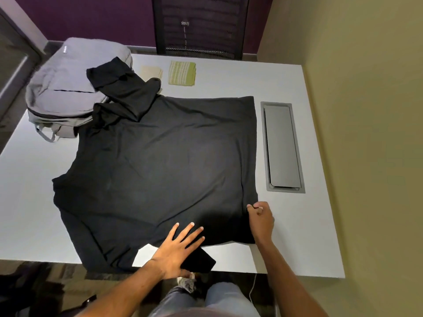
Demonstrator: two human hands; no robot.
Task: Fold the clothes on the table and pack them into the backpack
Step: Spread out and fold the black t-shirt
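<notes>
A large black shirt (160, 161) lies spread flat over the middle of the white table (304, 236). One of its sleeves runs up onto the grey backpack (66, 88) at the far left; another sleeve end hangs by the near edge. My left hand (178, 250) rests flat, fingers spread, on the shirt's near edge. My right hand (261, 218) pinches the shirt's near right corner. Two small folded cloths lie at the back: a pale cream cloth (153, 71) and a green striped cloth (182, 73).
A grey metal cable hatch (282, 146) is set into the table to the right of the shirt. A dark mesh chair (199, 26) stands behind the far edge. A yellow wall borders the right side. My legs show below the near edge.
</notes>
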